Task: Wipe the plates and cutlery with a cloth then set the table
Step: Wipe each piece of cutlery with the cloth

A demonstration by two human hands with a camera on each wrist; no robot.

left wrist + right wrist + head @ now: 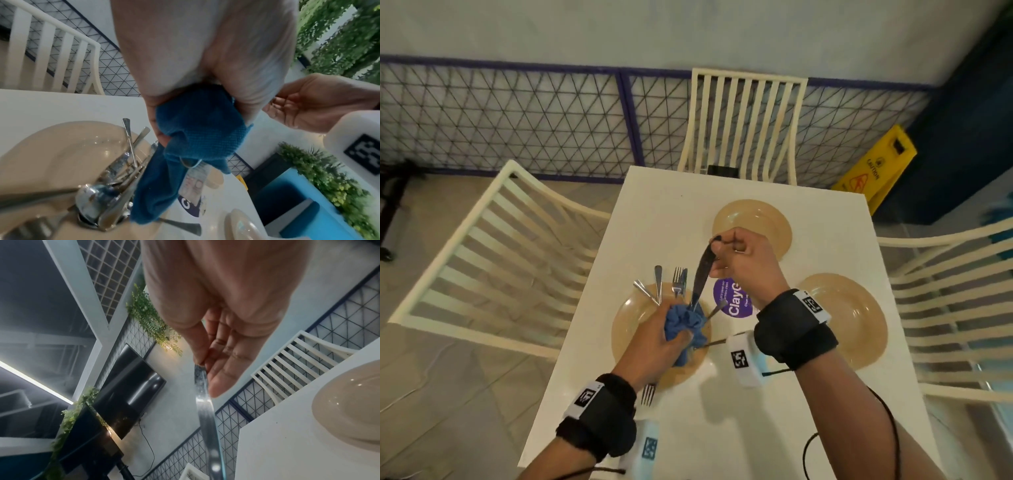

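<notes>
A beige plate (626,329) at the table's left holds a pile of forks and spoons (671,284), also seen as cutlery (115,178) in the left wrist view. My left hand (674,329) grips a bunched blue cloth (683,320) over this plate, wrapped round the lower end of a knife (703,270). My right hand (726,250) pinches the knife's upper end and holds it steeply tilted. In the right wrist view the knife (205,410) runs down from between thumb and fingers (222,369). The cloth (197,126) hides the knife's lower end.
Two more beige plates lie bare, one far (753,219) and one right (859,318). A purple sticker (732,298) marks the table's middle. A fork (649,394) pokes out by the near rim. Cream slatted chairs stand left (493,257), far (743,126) and right (955,308). A yellow caution sign (876,168) stands beyond.
</notes>
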